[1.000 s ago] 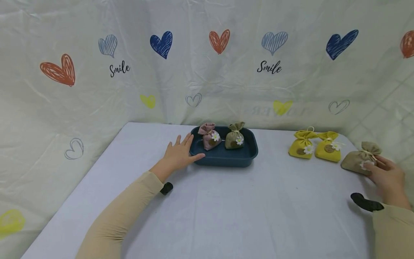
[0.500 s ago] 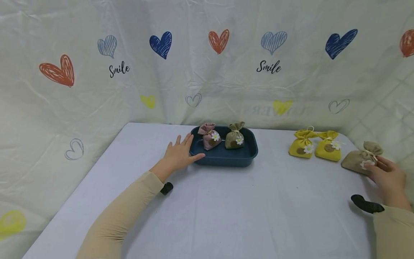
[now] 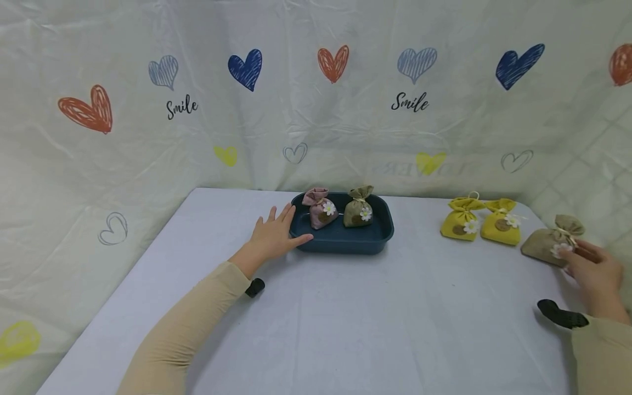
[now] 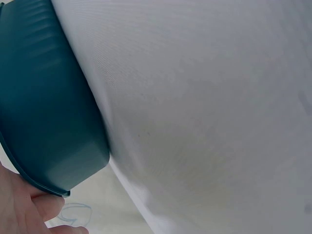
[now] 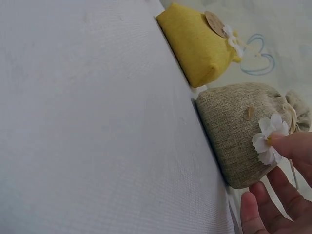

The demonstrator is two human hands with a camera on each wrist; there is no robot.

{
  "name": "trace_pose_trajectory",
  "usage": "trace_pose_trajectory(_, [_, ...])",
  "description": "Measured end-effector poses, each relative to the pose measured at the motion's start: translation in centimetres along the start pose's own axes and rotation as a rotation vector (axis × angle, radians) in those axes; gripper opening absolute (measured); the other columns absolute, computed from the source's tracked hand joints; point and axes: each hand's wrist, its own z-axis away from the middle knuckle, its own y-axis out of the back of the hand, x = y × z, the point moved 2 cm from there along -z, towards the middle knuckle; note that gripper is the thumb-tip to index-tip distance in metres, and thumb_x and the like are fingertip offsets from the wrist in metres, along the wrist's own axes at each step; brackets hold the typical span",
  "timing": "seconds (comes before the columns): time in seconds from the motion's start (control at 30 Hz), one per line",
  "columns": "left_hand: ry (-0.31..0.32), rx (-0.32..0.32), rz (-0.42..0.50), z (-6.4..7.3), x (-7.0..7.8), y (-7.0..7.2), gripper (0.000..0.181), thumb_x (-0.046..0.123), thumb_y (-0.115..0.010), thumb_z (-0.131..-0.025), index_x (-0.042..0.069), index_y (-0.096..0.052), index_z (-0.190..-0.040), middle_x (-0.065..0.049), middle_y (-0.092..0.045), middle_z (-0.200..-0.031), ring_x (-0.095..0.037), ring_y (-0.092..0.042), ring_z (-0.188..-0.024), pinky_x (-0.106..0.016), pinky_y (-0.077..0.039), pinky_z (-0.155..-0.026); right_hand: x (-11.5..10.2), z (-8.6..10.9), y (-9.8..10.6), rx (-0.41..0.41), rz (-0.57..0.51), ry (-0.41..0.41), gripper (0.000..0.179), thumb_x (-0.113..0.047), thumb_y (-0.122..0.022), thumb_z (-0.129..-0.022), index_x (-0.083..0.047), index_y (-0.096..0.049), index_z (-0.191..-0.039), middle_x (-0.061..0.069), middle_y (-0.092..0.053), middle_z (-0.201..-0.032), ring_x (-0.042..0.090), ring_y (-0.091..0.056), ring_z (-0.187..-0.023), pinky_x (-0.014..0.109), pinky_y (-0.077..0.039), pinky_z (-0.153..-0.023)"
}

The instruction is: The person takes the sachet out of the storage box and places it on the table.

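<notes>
My left hand (image 3: 270, 236) has its fingers spread and straight against the left end of a dark teal tray (image 3: 340, 246). In the left wrist view, fingertips (image 4: 48, 206) lie right at the tray's rim. Inside the tray sit a pink drawstring pouch (image 3: 319, 216) and an olive-green one (image 3: 354, 213), each with a white flower. At the far right, my right hand (image 3: 598, 274) pinches a beige drawstring pouch (image 3: 540, 246), which stands on the table. The thumb presses its white flower (image 5: 265, 139), while the other fingers curl behind and under its edge.
Two yellow drawstring pouches (image 3: 459, 224) stand side by side just left of the beige one. A white cloth covers the table (image 3: 375, 323). Behind hangs a pale curtain (image 3: 365, 131) printed with hearts. A black wrist mount (image 3: 560, 314) juts from the right sleeve.
My right hand has shifted very slightly to the right, and the beige pouch's tied top leans a touch that way. The left hand and the tray stay put.
</notes>
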Motion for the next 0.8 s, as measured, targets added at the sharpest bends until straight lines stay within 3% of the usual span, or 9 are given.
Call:
trace_pose_trajectory(0.07, [-0.001, 0.000, -0.001, -0.1, 0.0, 0.0, 0.103, 0.079, -0.043, -0.095, 0.011, -0.012, -0.166, -0.007, -0.012, -0.171, -0.041, -0.010, -0.155, -0.067, -0.017, -0.117, 0.0, 0.2, 0.1, 0.009, 0.000, 0.005, 0.038, -0.010, -0.069, -0.095, -0.043, -0.059, -0.111, -0.026, -0.050, -0.086, -0.009, -0.052, -0.065, 0.013, -0.046, -0.048])
trace_pose_trajectory(0.17, [0.000, 0.001, -0.007, -0.2, 0.0, -0.1, 0.103, 0.079, -0.043, -0.095, 0.011, -0.012, -0.166, -0.007, -0.012, -0.171, -0.041, -0.010, -0.155, -0.067, -0.017, -0.117, -0.1, 0.4, 0.1, 0.015, 0.009, 0.022, 0.034, -0.010, -0.069, -0.095, -0.041, -0.058, -0.099, -0.026, -0.051, -0.086, -0.010, -0.052, -0.066, 0.012, -0.046, -0.049])
trace_pose_trajectory(0.27, [0.005, -0.001, -0.010, -0.2, 0.0, -0.1, 0.103, 0.079, -0.042, -0.095, 0.012, -0.011, -0.166, -0.006, -0.011, -0.172, -0.041, -0.009, -0.155, -0.067, -0.017, -0.118, -0.3, 0.6, -0.1, 0.021, 0.015, 0.039, 0.033, -0.009, -0.066, -0.096, -0.041, -0.060, -0.099, -0.027, -0.051, -0.088, -0.010, -0.053, -0.067, 0.010, -0.046, -0.051])
trace_pose_trajectory(0.4, [0.008, -0.004, -0.006, -0.2, 0.0, -0.1, 0.103, 0.079, -0.043, -0.095, 0.012, -0.011, -0.166, -0.006, -0.010, -0.172, -0.040, -0.007, -0.155, -0.066, -0.016, -0.118, -0.9, 0.8, -0.7, 0.091, 0.034, 0.036, 0.031, -0.011, -0.063, -0.098, -0.042, -0.060, -0.097, -0.027, -0.050, -0.092, -0.011, -0.048, -0.075, 0.006, -0.041, -0.054])
trace_pose_trajectory(0.6, [0.005, -0.003, -0.008, -0.1, 0.1, -0.1, 0.103, 0.078, -0.044, -0.095, 0.011, -0.011, -0.166, -0.006, -0.011, -0.172, -0.041, -0.008, -0.155, -0.067, -0.017, -0.117, -1.8, 1.5, -1.8, 0.137, -0.126, 0.049, 0.037, 0.000, -0.063, -0.095, -0.036, -0.068, -0.091, -0.026, -0.060, -0.087, -0.010, -0.052, -0.083, 0.004, -0.040, -0.057])
trace_pose_trajectory(0.8, [0.003, -0.001, -0.007, -0.1, 0.2, -0.2, 0.103, 0.078, -0.044, -0.095, 0.011, -0.012, -0.166, -0.007, -0.012, -0.171, -0.041, -0.010, -0.155, -0.067, -0.017, -0.117, -2.2, 2.2, -2.2, 0.157, -0.115, 0.081, 0.038, 0.001, -0.060, -0.096, -0.035, -0.071, -0.090, -0.024, -0.060, -0.088, -0.008, -0.052, -0.082, 0.005, -0.039, -0.056])
